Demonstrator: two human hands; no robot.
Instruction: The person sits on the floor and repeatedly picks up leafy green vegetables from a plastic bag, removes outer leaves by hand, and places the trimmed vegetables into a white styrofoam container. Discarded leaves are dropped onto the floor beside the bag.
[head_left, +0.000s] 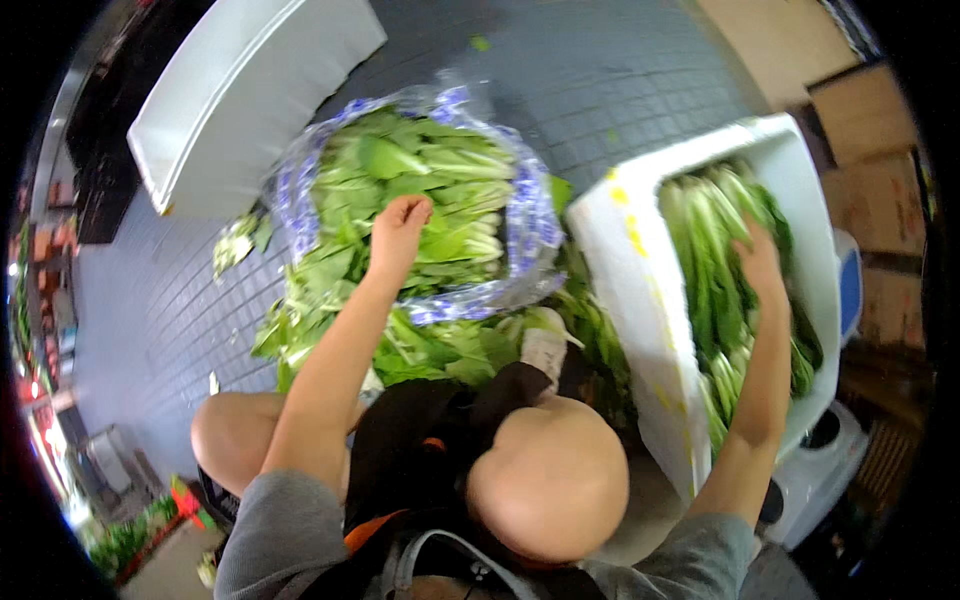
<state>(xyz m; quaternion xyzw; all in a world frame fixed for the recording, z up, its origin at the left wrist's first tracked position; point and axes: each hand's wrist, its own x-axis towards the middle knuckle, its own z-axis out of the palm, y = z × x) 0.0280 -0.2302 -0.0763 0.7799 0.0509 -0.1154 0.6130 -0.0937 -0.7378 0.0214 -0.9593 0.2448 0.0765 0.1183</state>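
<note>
My left hand is above a pile of leafy greens with pale stems, its fingers curled in and nothing visible in them. These greens lie stacked in a clear plastic bag with a blue-and-white pattern, its edge folded open around them. To the right, my right hand reaches into a white foam box. Its fingers curl onto a bunch of bok choy inside; the fingertips are partly hidden and a little blurred. The box is tilted toward me.
Loose leaves lie between the bag and my legs. Another white foam box stands at the far left on the grey tiled floor. Cardboard boxes are stacked along the right, near a white plastic object. Leaf scraps lie left of the bag.
</note>
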